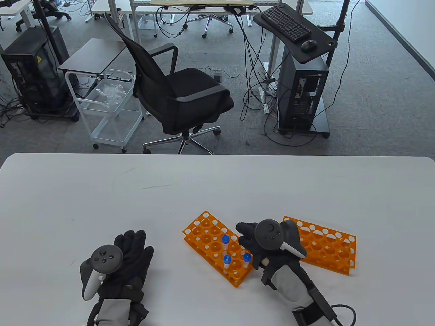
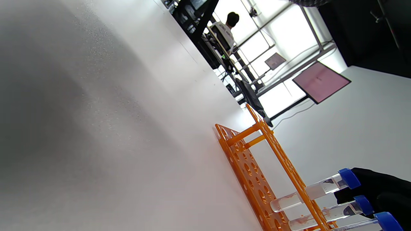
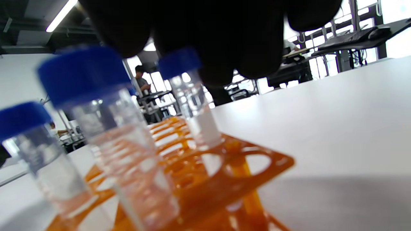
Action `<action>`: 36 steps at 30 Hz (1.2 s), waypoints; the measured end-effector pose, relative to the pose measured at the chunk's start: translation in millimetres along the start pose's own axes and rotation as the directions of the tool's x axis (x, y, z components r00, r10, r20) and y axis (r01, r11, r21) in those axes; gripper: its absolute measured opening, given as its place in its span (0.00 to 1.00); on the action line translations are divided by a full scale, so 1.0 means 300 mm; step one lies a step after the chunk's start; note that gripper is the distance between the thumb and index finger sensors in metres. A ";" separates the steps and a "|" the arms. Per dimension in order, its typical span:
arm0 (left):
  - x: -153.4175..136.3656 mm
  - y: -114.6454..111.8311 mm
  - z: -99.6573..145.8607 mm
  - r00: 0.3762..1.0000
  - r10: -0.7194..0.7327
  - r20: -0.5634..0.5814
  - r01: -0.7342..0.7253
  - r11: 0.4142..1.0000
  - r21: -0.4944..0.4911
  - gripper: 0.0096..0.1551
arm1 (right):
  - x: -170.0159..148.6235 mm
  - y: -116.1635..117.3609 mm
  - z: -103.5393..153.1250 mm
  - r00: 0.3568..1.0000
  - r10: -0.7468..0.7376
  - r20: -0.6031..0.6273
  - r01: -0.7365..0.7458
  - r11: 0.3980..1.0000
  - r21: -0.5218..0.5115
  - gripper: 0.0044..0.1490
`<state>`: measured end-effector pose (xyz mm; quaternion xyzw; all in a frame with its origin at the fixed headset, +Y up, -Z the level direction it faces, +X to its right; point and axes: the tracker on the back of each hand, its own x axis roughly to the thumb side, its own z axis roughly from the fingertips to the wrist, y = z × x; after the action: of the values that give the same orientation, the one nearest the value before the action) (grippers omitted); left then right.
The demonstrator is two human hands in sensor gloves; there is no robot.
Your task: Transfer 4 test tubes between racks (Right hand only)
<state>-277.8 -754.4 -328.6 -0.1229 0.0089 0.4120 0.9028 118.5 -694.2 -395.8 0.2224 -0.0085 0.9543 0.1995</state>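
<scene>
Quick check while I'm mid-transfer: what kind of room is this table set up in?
Probably an office-style lab or data-collection workspace: beyond the white table stand an office chair, a computer tower under a keyboard stand, and loose cables on grey carpet.

This is an office-like lab or workroom. Grey carpet (image 1: 373, 102) covers the floor beyond the far edge of the white tabletop (image 1: 102, 190). A black mesh swivel chair (image 1: 176, 95) on castors stands there, with a white wire trolley (image 1: 108, 108) to its left. To the right, a black stand carries a black keyboard (image 1: 285, 22) and mouse (image 1: 308, 45) above a black computer tower (image 1: 302, 95), with cables trailing across the floor. More white desks (image 1: 204, 8) stand behind.
</scene>
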 end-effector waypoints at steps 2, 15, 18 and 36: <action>0.000 0.000 0.000 1.000 0.001 0.001 -0.001 1.000 -0.001 0.41 | 0.000 0.007 -0.002 1.000 0.007 0.000 -0.007 1.000 0.009 0.32; -0.002 0.002 0.000 1.000 0.007 0.003 -0.007 1.000 0.001 0.41 | -0.001 0.024 -0.008 1.000 0.013 0.004 -0.013 1.000 0.017 0.31; -0.002 0.002 0.000 1.000 0.007 0.003 -0.007 1.000 0.001 0.41 | 0.001 0.023 -0.006 1.000 0.024 0.011 -0.024 1.000 0.008 0.30; -0.001 0.000 -0.001 1.000 0.001 0.007 -0.001 1.000 -0.004 0.41 | 0.020 -0.060 0.034 0.999 -0.015 0.045 0.020 0.994 -0.108 0.30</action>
<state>-277.9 -754.6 -328.8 -0.1232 0.0051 0.4127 0.9025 124.9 -676.5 -385.3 0.2323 -0.0625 0.9455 0.2194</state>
